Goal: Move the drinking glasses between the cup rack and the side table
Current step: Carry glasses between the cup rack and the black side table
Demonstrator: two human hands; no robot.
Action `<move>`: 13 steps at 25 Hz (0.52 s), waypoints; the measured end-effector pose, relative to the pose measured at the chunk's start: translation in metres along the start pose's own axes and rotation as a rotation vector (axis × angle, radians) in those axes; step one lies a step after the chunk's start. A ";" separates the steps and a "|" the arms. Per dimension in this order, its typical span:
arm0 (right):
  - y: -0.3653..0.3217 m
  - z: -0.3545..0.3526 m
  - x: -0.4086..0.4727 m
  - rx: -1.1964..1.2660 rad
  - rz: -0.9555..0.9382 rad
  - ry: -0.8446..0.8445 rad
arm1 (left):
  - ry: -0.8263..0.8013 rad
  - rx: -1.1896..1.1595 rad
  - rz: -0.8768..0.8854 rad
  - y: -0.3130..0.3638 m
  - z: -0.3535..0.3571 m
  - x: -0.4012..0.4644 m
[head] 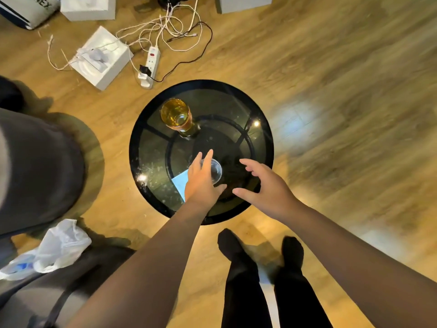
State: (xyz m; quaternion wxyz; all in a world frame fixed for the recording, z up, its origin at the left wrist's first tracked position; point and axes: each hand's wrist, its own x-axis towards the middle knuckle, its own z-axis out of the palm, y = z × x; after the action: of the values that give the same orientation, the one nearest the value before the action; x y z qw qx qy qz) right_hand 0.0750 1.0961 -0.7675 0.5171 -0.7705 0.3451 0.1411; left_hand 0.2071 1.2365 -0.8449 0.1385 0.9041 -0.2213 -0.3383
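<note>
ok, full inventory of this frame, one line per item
side table: 1, round black glass, centre
amber glass: 1, upright, table's far side
clear glass: 1, near side, by left fingers
blue paper: 1, light blue, partly under left hand
white boxes: several, floor top left
power strip: 1, white, with tangled cables
plastic bag: 1, white, lower left
left hand: open, over clear glass
right hand: open, empty
feet: 2, dark socks

Warm, dim light; glare on floor; blurred, warped edges.
</note>
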 end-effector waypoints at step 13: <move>-0.003 -0.003 0.000 -0.039 -0.014 0.008 | 0.110 -0.134 0.081 0.003 -0.023 -0.013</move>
State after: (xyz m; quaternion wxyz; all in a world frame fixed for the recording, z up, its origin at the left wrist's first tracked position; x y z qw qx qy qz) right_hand 0.0766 1.0937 -0.7645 0.5016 -0.7833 0.3389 0.1410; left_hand 0.2130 1.2422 -0.8194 0.2243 0.9003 -0.2263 -0.2965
